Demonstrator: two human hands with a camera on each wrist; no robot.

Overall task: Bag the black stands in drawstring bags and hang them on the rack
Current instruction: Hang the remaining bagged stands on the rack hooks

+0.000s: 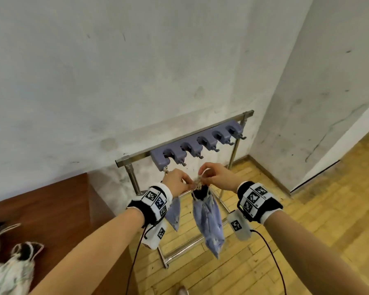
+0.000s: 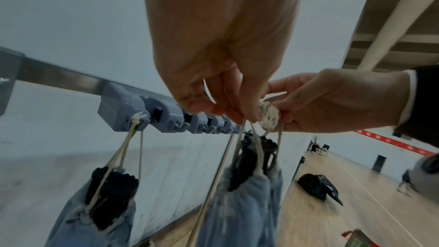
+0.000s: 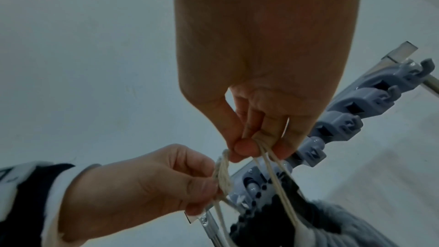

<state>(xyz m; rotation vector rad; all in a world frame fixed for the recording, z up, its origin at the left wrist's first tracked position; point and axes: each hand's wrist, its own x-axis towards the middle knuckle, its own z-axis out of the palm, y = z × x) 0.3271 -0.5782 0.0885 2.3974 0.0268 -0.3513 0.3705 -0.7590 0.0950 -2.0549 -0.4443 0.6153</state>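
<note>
- Head view: the blue drawstring bag (image 1: pixel 209 218) is held below the rack (image 1: pixel 192 143), beside a hung bag (image 1: pixel 173 213).
- The cords (image 2: pixel 268 115) are pinched by the left hand (image 1: pixel 176 184) and right hand (image 1: pixel 218 177).
- Judged soft, bottom-heavy; best gripped by cords.

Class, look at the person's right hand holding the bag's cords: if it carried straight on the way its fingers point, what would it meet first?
Most likely the left hand, which pinches the same drawstring cords just opposite the right hand; depth between them is unclear.
</note>
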